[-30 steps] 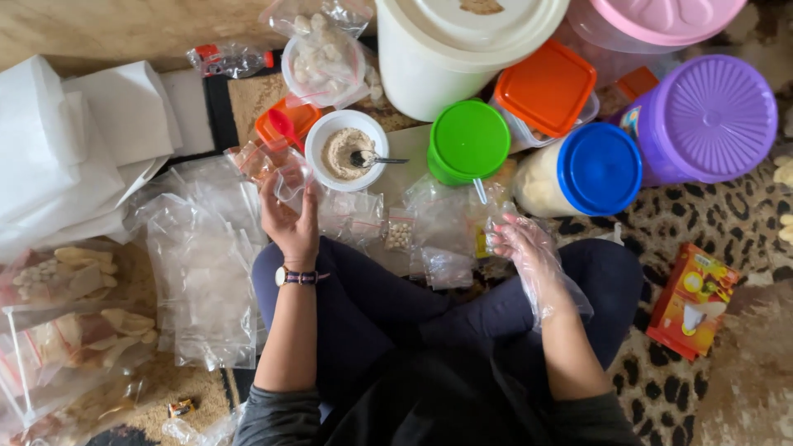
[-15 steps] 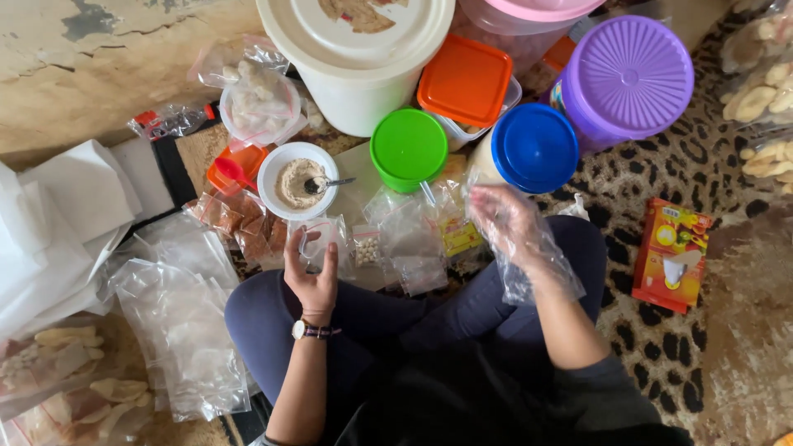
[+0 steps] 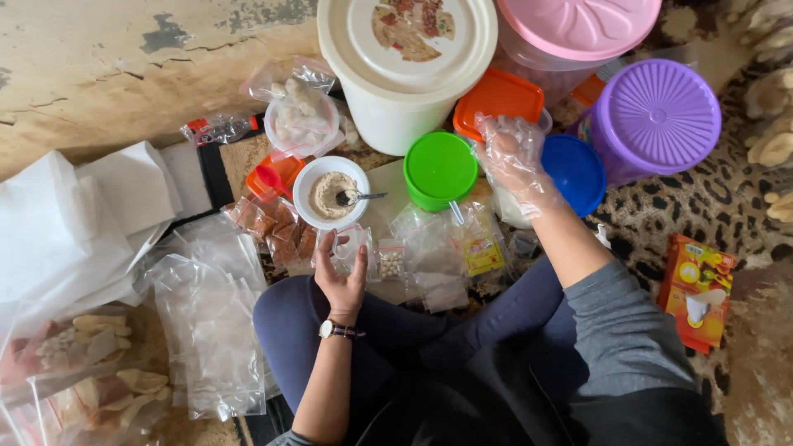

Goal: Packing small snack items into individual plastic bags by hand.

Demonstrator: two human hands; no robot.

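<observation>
My left hand (image 3: 341,277) holds a small clear plastic bag (image 3: 351,246) just below a white bowl (image 3: 312,177) of beige powder with a spoon (image 3: 357,197) in it. My right hand (image 3: 514,157), inside a loose clear plastic glove, reaches forward over the containers. It hovers between the green-lidded tub (image 3: 439,168), the orange-lidded box (image 3: 500,96) and the blue-lidded jar (image 3: 575,173), fingers spread and holding nothing. Small filled bags (image 3: 429,248) lie on my lap edge.
A large white bucket (image 3: 405,58), a pink-lidded tub (image 3: 578,29) and a purple-lidded tub (image 3: 657,116) stand behind. A stack of clear bags (image 3: 211,330) and white paper (image 3: 66,223) lie left. A red carton (image 3: 696,289) lies right on leopard-print cloth.
My right hand has risen from my lap and moved forward to the lidded containers. My left hand stayed near the bowl with the small bag. The camera view shifted.
</observation>
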